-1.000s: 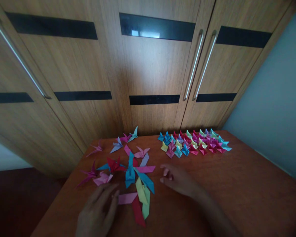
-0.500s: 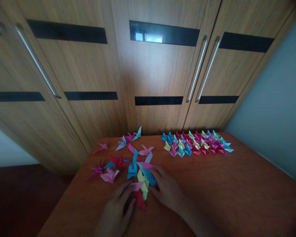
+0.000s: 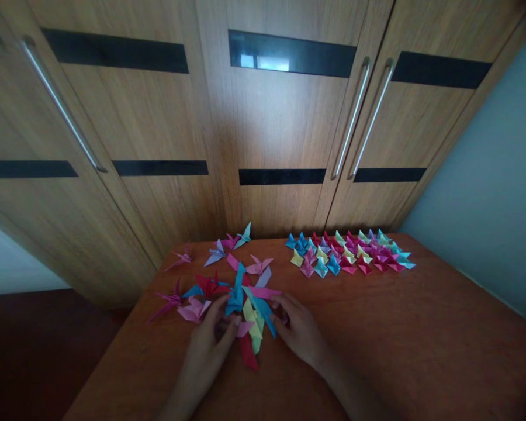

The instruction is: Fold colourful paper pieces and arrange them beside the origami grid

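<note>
Folded paper pieces lie in a loose cluster between my two hands. My left hand [image 3: 210, 336] has its fingers curled at the cluster's left side, by a blue crane [image 3: 235, 295] and a small pink piece [image 3: 244, 328]; what its fingertips hold is hard to make out. On the other side, my right hand [image 3: 298, 327] has thumb and fingers closed on the end of a pink strip-like piece [image 3: 265, 293]. A blue piece [image 3: 265, 314] lies just under it. Yellow-green paper [image 3: 253, 324] and a red piece [image 3: 248, 352] lie between the hands.
Several loose cranes, among them a red one [image 3: 209, 285] and a magenta one [image 3: 173, 300], spread over the left of the brown table [image 3: 421, 339]. Rows of small folded pieces [image 3: 333, 265] stand at the back right. Wooden cabinet doors [image 3: 280, 128] rise behind.
My left hand has moved up and left toward the blue crane. The fingers of my right hand have drawn in on the pink piece, which has shifted slightly right.
</note>
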The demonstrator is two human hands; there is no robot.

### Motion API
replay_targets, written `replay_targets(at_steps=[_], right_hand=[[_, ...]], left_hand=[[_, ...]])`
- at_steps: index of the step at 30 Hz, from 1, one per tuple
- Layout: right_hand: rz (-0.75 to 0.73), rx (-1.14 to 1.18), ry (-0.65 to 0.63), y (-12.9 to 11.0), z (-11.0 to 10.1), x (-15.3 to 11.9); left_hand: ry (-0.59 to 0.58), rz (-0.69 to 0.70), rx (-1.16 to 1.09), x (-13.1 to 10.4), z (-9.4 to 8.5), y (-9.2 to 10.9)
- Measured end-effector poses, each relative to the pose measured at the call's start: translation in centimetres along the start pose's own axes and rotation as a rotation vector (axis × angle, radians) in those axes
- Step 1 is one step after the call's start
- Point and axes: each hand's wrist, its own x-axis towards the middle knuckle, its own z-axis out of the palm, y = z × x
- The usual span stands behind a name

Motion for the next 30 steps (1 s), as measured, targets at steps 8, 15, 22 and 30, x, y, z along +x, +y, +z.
replay_targets(at_steps=[8,15,22,30], right_hand=[[-0.006,0.03,-0.007,-0.2,-0.2,-0.1],[0.048,0.265,0.024,-0.6,-0.6,-0.1],[0.309,0.752,0.108,0.2,-1.0,0.2],[0.332,0.815,0.099,1.0,-0.8,0.5]], left_hand=[[0.008,-0.02,0.101,-0.2,-0.1,0.8],[-0.051,0.121,0.061,-0.8,-0.2,2.0],[-0.28,0.272,-0.032,0.4,1.6,4.5],[-0.223,0.204,-0.101,1.7,3.2,2.9]])
